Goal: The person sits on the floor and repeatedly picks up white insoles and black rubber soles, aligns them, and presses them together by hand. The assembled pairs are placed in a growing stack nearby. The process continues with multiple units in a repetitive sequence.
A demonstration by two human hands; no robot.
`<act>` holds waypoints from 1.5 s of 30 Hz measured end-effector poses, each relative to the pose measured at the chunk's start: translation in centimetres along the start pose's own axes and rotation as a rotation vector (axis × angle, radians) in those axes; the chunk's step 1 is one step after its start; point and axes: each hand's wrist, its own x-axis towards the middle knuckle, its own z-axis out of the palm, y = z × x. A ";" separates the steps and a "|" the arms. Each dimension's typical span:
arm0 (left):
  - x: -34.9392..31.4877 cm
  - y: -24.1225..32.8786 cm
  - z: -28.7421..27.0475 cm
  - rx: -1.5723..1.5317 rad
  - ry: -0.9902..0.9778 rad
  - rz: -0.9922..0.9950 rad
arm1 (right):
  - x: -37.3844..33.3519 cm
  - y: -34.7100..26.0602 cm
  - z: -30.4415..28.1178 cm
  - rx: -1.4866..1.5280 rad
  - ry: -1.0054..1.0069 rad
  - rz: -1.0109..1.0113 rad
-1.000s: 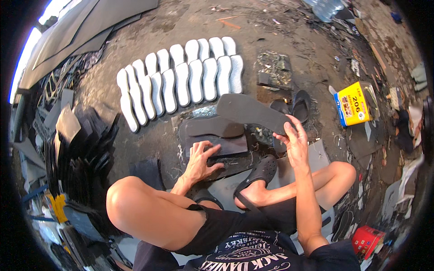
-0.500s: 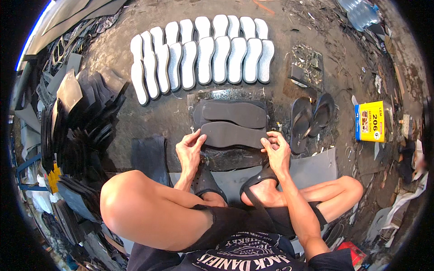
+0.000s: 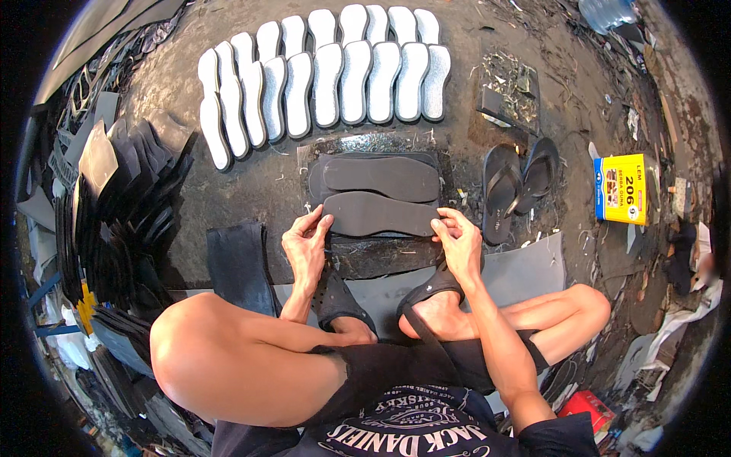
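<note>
A dark grey shoe sole (image 3: 384,215) lies crosswise in front of me, toe and heel to the sides. My left hand (image 3: 307,247) pinches its left end between thumb and fingertips. At the other end, my right hand (image 3: 458,242) holds the edge in the same kind of pinch. Just beyond it, more dark soles (image 3: 379,177) lie stacked, partly overlapped by the held one. Under them is a dark, shiny-edged board (image 3: 365,261) on the ground. Whether the held sole touches the ones beneath is hard to tell.
Two rows of white-topped soles (image 3: 327,84) stretch across the far ground. Black flip-flops (image 3: 502,190) and a yellow-and-blue tin (image 3: 623,189) stand to the right. Piles of dark sheet pieces (image 3: 126,206) crowd the left. A folded dark sheet (image 3: 237,263) lies near my left knee.
The whole scene has shifted slightly up and left in view. Both hands keep their pinch on the sole's two ends, with little other movement.
</note>
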 end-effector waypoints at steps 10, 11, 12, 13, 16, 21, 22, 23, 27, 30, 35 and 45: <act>0.2 -0.6 -0.1 0.012 0.002 0.024 | 0.7 1.6 0.2 -0.061 -0.012 -0.023; 0.3 -0.6 -0.1 0.003 0.003 0.015 | 0.7 1.7 0.2 -0.059 -0.017 -0.018; 0.2 -0.6 -0.1 -0.001 0.010 0.020 | 0.7 1.7 0.3 -0.057 -0.022 -0.013; 0.2 -0.6 0.0 -0.007 0.015 0.023 | 0.7 1.9 0.3 -0.057 -0.025 -0.008; 0.2 -0.7 0.1 0.007 0.033 0.049 | 1.1 2.5 0.5 -0.075 -0.026 -0.050; 0.6 0.0 0.3 0.193 0.032 0.124 | 1.1 2.5 0.2 -0.097 -0.025 -0.040; 0.8 0.3 0.2 0.303 0.012 0.146 | 1.2 2.5 0.0 -0.106 -0.028 -0.030; 1.0 1.3 -0.1 0.416 -0.005 0.170 | 1.2 1.9 0.1 -0.112 -0.032 -0.018; 2.5 2.2 -1.4 0.393 -0.116 -0.001 | 1.2 -1.2 -0.1 -0.397 -0.040 -0.047; 3.8 2.4 -1.4 0.301 -0.177 -0.042 | 1.8 0.0 -0.7 -0.498 -0.029 -0.040; 2.1 -0.7 -0.7 0.398 -0.045 0.263 | 1.9 2.4 -0.3 -0.355 -0.069 -0.076; -0.1 -0.1 -0.9 -0.299 -0.238 -0.374 | 3.3 3.7 -0.9 -0.249 -0.037 0.044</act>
